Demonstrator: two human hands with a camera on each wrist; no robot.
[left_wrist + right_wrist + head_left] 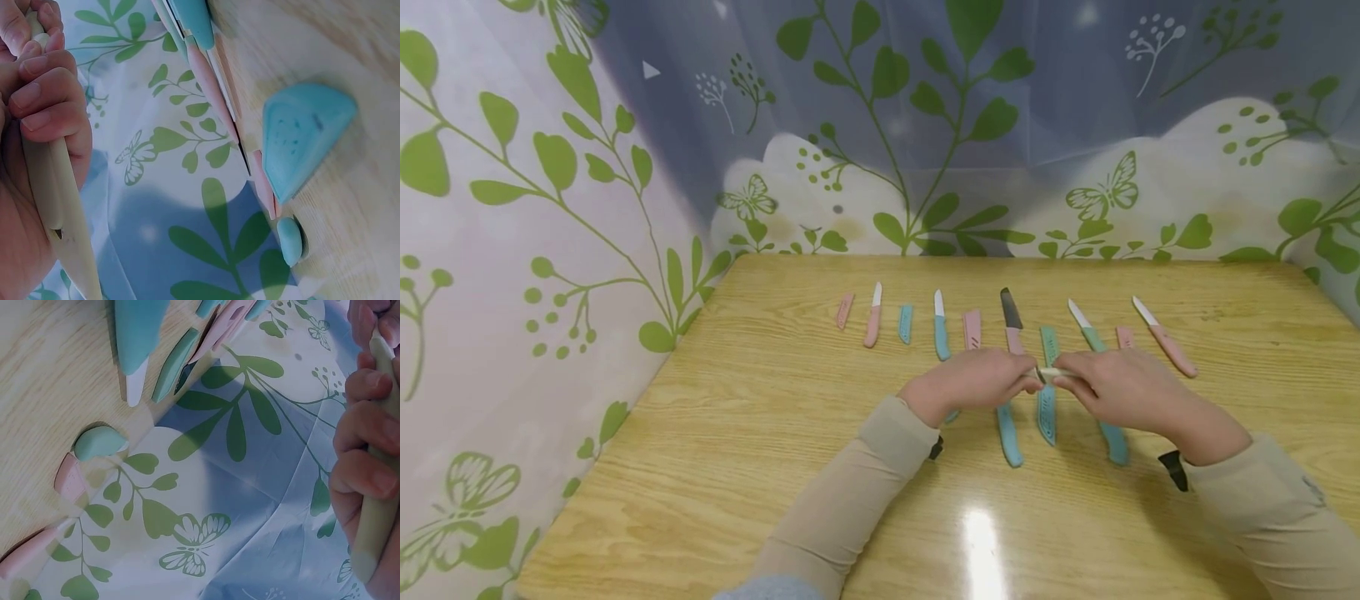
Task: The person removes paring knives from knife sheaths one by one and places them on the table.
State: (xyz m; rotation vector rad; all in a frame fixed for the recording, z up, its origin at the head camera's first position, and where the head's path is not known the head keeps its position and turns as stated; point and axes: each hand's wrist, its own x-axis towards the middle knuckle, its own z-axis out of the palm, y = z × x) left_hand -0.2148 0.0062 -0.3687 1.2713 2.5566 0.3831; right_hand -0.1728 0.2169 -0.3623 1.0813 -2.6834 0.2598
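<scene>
Above the middle of the table my two hands meet end to end over a cream knife. My left hand (977, 379) grips its cream blade cover (50, 187), whose pointed end sticks out below the palm in the left wrist view. My right hand (1123, 387) has its fingers curled round the cream knife handle (375, 531), rounded end downward in the right wrist view. Between the two hands a short pale stretch of the knife (1055, 372) shows. The blade is hidden. Under the hands lie a turquoise-handled knife (1010, 437) and a turquoise blade cover (1047, 417).
Several knives lie in a row farther back, among them a pink one (872, 325), a blue one (941, 333) and another pink one (1175, 350). Loose covers lie between them, including a blue cover (906, 323) and a green cover (1048, 343). A leaf-patterned cloth (850, 192) hangs behind the table.
</scene>
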